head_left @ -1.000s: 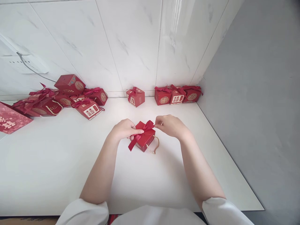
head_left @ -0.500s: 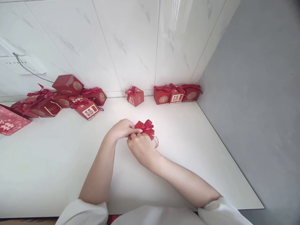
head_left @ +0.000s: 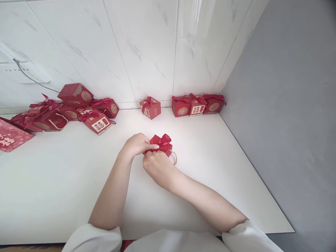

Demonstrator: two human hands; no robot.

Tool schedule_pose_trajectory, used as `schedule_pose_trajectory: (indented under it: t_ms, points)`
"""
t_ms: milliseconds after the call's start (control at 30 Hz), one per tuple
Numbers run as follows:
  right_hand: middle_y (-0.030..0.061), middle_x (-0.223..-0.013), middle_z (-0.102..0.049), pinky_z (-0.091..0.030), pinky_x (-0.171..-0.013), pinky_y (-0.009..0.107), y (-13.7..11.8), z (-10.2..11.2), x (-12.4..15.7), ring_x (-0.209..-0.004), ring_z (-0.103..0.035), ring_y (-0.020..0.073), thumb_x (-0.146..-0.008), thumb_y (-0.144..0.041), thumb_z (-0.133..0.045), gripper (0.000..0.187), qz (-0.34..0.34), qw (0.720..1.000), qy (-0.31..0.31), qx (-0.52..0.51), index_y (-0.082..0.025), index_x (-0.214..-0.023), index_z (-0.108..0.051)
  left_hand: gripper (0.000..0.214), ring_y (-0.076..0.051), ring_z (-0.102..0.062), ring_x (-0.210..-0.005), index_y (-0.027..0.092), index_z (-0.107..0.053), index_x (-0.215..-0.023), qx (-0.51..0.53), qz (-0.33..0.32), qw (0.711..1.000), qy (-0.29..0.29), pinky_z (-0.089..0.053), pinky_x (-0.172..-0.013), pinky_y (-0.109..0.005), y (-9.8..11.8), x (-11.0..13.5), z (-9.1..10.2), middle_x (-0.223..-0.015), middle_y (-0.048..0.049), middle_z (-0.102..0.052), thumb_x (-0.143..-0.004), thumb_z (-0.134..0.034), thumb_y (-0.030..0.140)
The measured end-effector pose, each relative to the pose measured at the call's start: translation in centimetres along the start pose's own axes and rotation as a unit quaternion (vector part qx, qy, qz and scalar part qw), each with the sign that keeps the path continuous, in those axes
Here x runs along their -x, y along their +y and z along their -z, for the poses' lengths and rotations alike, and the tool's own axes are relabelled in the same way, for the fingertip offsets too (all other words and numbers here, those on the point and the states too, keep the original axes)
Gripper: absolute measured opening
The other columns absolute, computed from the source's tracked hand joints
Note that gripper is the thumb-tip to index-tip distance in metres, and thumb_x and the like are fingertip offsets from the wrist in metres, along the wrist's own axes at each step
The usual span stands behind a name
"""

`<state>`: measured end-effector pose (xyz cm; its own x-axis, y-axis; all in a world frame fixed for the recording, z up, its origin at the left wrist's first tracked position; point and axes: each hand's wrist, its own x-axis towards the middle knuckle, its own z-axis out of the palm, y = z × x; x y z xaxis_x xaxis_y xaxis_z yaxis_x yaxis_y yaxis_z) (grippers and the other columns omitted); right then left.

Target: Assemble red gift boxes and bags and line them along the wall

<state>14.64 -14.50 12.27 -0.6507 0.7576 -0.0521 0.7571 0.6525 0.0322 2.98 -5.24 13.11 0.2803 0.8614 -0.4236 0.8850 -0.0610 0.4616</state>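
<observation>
A small red gift box (head_left: 155, 139) sits on the white table in front of me, partly covered by my hands. On its top a dark red ribbon (head_left: 165, 139) stands up in a loop at the right. My left hand (head_left: 137, 144) is closed at the box's left side, with the thumb stretched over the ribbon near its middle. Below it my right hand (head_left: 158, 166) is closed, its curled fingers on the ribbon at the near side of the box; the fingertips are hidden. A twisted cord handle (head_left: 175, 158) sticks out at the box's right.
Along the tiled wall (head_left: 147, 45) stand a single red box (head_left: 151, 109) and a row of three boxes (head_left: 197, 106). Several more lie piled at the left (head_left: 76, 96), beside a larger printed red bag or box (head_left: 13, 136). A grey wall (head_left: 283, 105) borders the right.
My right hand has shifted very slightly to the right and down. The box, ribbon and left hand look almost unchanged.
</observation>
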Motion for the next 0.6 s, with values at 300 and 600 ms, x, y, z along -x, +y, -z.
schedule_pose_trajectory:
  t_ms: [300, 600]
  points:
    - [0.0178, -0.097, -0.066, -0.051, -0.064, 0.031, 0.7, 0.5, 0.3, -0.080, -0.066, 0.0238, -0.079, 0.003, -0.050, 0.024, 0.055, 0.998, -0.007, -0.023, -0.004, -0.099, -0.061, 0.057, -0.009, -0.025, -0.045, 0.018, -0.036, -0.042, 0.021, -0.006, 1.000, -0.005, -0.018, -0.048, -0.028, -0.4, -0.4, 0.1, -0.046, 0.0026, -0.030, -0.060, -0.071, 0.059]
    - [0.0075, -0.086, -0.063, -0.036, -0.047, 0.027, 0.9, -0.8, -0.3, -0.064, -0.060, 0.0173, -0.081, 0.000, -0.052, 0.018, 0.144, 0.978, -0.054, -0.140, -0.009, -0.095, -0.058, 0.060, -0.010, -0.028, -0.045, 0.019, -0.031, -0.041, 0.025, -0.011, 1.000, 0.007, -0.019, -0.048, -0.029, -0.4, -0.5, 0.0, -0.050, 0.0020, -0.031, -0.057, -0.075, 0.055]
